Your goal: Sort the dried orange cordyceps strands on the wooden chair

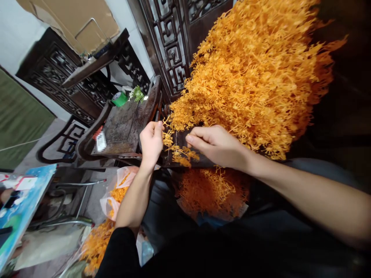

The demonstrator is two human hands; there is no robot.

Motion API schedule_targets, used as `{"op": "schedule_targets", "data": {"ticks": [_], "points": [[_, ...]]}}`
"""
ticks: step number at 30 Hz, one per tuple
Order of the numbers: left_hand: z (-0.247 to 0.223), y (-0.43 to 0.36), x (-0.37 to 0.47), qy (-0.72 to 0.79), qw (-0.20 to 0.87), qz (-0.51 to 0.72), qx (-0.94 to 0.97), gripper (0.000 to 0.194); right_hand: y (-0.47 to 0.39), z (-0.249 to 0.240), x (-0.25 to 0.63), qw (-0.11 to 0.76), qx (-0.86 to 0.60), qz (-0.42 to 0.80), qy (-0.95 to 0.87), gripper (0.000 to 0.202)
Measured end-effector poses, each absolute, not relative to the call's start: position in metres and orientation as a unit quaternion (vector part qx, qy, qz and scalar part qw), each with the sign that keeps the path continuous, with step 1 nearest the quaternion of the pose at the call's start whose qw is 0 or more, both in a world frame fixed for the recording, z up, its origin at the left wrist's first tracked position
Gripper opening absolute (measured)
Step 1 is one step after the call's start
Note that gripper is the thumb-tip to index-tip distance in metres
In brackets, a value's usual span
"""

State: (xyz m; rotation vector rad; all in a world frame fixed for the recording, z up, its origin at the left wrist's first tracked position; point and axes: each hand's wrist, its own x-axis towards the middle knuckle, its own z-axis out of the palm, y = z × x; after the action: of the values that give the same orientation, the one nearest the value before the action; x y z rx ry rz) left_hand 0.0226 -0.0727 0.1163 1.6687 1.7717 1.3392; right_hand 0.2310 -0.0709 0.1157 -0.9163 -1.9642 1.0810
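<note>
One orange sprig [177, 150] hangs from the left hand [152, 141], fingertips clamped on its stem — the right hand [218, 146] curls close by, contents unclear. One big heap [255, 77] behind, one bunch [208, 191] below: plenty apparently left, finished pieces indistinguishable, individual stems uncountable.

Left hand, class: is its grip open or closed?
Closed: the left hand has its fingers curled and thumb pressed in, pinching an orange sprig.

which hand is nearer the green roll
Left. The left hand is below and right of the green roll in the picture; the right hand is farther right.
</note>
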Motion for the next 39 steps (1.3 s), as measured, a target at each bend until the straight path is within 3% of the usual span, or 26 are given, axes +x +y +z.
{"op": "schedule_targets", "data": {"ticks": [4, 9, 16, 19, 21, 25, 27, 31, 39], "points": [[0.114, -0.072, 0.031, 0.578, 0.255, 0.504, 0.589, 0.040, -0.067, 0.106, 0.231, 0.336, -0.337, 0.468, -0.745, 0.027], [0.112, -0.077, 0.052, 0.562, 0.252, 0.519, 0.593, 0.041, -0.064, 0.101, 0.224, 0.346, -0.321, 0.418, -0.776, 0.036], [0.111, -0.063, 0.055, 0.590, 0.105, 0.471, 0.647, 0.033, -0.074, 0.102, 0.223, 0.349, -0.362, 0.202, -0.840, 0.034], [0.115, -0.047, 0.041, 0.593, 0.078, 0.514, 0.614, 0.031, -0.084, 0.109, 0.231, 0.380, -0.328, 0.198, -0.842, 0.037], [0.116, -0.039, 0.033, 0.570, 0.149, 0.574, 0.569, 0.034, -0.085, 0.115, 0.240, 0.388, -0.334, 0.276, -0.814, 0.036], [0.115, -0.040, 0.032, 0.496, 0.384, 0.614, 0.479, 0.040, -0.074, 0.117, 0.251, 0.319, -0.389, 0.462, -0.730, 0.029], [0.113, -0.044, 0.038, 0.486, 0.416, 0.612, 0.465, 0.043, -0.068, 0.114, 0.250, 0.307, -0.395, 0.502, -0.705, 0.030], [0.109, -0.049, 0.046, 0.498, 0.343, 0.614, 0.507, 0.041, -0.064, 0.108, 0.237, 0.339, -0.374, 0.554, -0.662, 0.027], [0.111, -0.059, 0.044, 0.586, 0.029, 0.519, 0.621, 0.034, -0.059, 0.101, 0.208, 0.313, -0.301, 0.578, -0.691, 0.032]]}}
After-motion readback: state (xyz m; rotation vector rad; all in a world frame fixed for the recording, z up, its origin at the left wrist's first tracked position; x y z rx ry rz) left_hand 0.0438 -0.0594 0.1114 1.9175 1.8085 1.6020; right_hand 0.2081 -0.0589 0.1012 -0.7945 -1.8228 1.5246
